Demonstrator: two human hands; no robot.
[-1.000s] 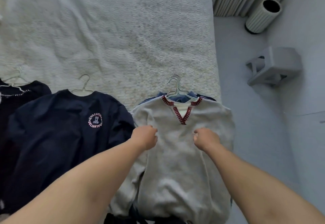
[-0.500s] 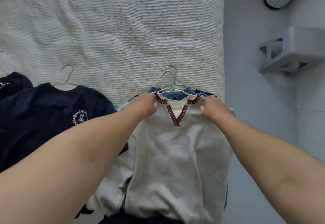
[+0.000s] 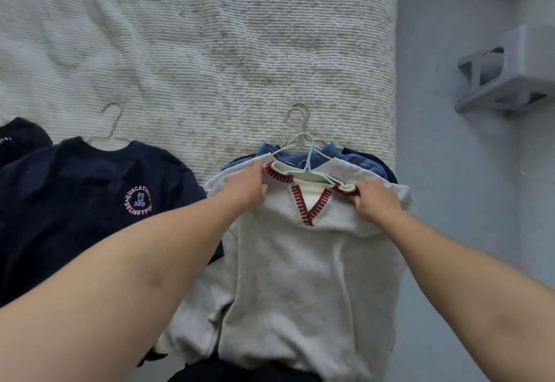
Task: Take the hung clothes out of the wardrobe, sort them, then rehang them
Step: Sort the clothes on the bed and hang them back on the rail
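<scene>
A: Where's the sweater (image 3: 303, 267) sitting?

B: On the bed (image 3: 210, 45), at its near right edge, lying flat on top of a blue shirt (image 3: 357, 159) and something darker. It's grey with a red-stitched V collar (image 3: 309, 207). A navy sweatshirt (image 3: 90, 201) lies just beside it to the left.

A: How do you reckon it'll handle?

B: Soft and floppy, I'd say, fairly thick knit, light enough for 1 arm. It'll sag and slide off if lifted by the cloth alone. Nothing fragile.

A: So where to take hold?

B: At the shoulders either side of the collar, where the pale green hanger (image 3: 306, 168) stiffens it, or by the hook.

A: And the arms?

B: Both stretched forward from below, roughly mirrored. The left hand (image 3: 249, 186) sits on the left shoulder beside the collar, fingers pointing ahead; whether it's gripping or just pressing, I can't tell. The right hand (image 3: 375, 201) is curled down, pinching the cloth and collar edge at the right shoulder, which looks slightly lifted.

A: The hanger itself?

B: Tilted, partly pulled out at the neck.
</scene>
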